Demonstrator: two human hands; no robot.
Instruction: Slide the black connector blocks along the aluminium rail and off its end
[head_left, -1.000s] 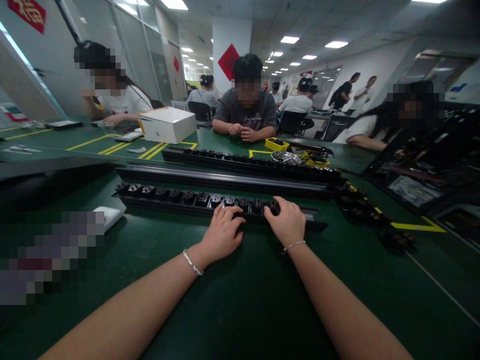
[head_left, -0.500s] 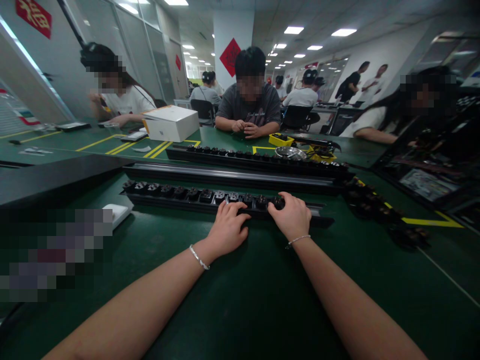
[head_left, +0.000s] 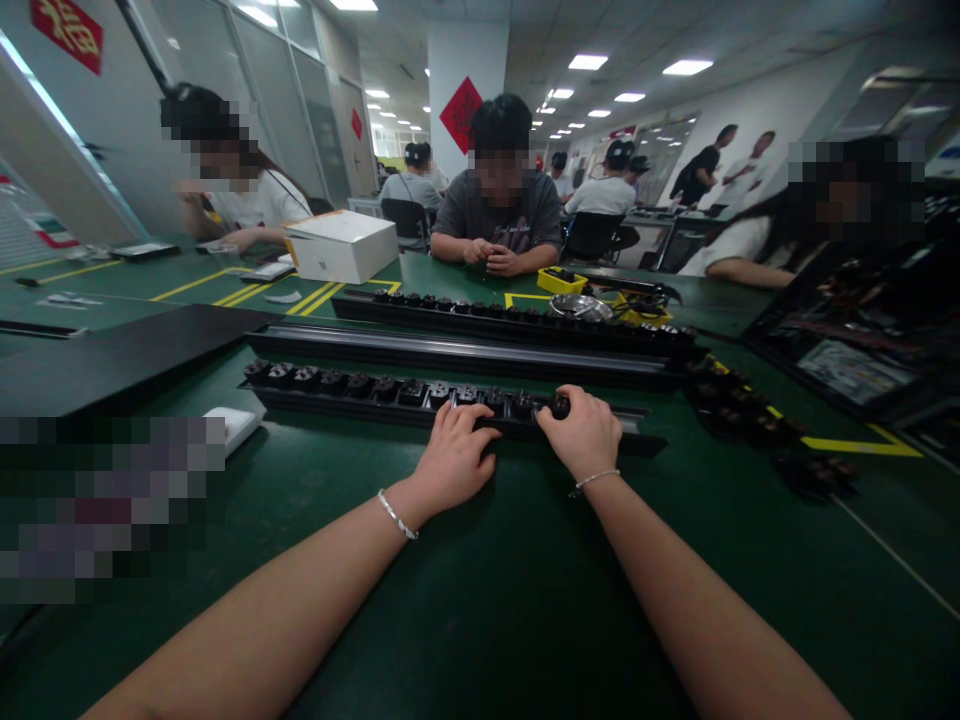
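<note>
Our left hand [head_left: 454, 455] lies palm down, fingers loosely spread, fingertips touching the near rail [head_left: 450, 405], a long black strip lined with small dark sockets. Our right hand [head_left: 585, 437] rests on the same rail just to the right, fingers curled over one socket [head_left: 559, 405]; whether it pinches that socket we cannot tell, since the knuckles hide the fingertips. The rail lies crosswise on the green table [head_left: 487, 580], its right end bare of sockets. Behind it lie a plain black rail [head_left: 450, 352] and a second socketed rail [head_left: 510, 315], each close to the next. A loose chain of dark parts [head_left: 757, 425] trails off to the right, too dim to resolve. A blurred patch masks the near left. Open green table lies between our forearms and to the near right; a black panel [head_left: 120, 350] bounds the left.
</note>
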